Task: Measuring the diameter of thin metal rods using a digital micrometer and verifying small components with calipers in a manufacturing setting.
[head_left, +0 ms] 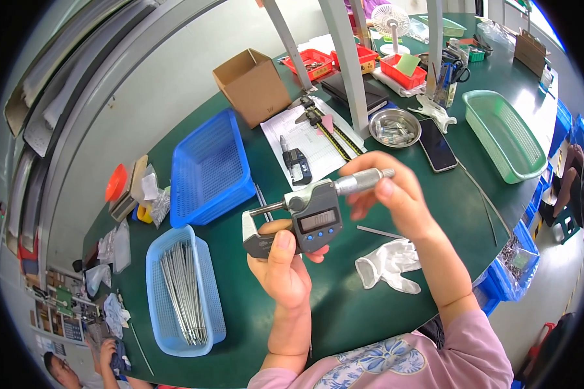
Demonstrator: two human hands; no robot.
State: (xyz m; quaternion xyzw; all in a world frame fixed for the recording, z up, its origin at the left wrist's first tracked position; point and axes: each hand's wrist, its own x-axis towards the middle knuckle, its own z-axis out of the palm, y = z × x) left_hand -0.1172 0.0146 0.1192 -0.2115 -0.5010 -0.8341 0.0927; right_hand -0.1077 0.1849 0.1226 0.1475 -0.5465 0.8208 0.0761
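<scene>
My left hand [284, 275] grips the dark frame of a digital micrometer [315, 223] with a small display and blue buttons, held above the green table. Its anvil and spindle point left, and a finger shows in the frame's opening. My right hand [396, 194] is at the silver thimble [363, 181], thumb below and fingers curled behind it; the exact contact is partly hidden. Below the right hand, a white glove [389, 266] lies beside a thin metal rod [379, 231]. A second digital micrometer [296, 165] rests on paper behind.
A light blue basket [217, 305] of metal rods stands left, near an empty blue basket [207, 175]. Calipers [318, 120], a cardboard box [253, 87], a steel bowl [409, 118], a phone [437, 146] and a green basket [499, 139] lie farther back. Another person [65, 373] sits lower left.
</scene>
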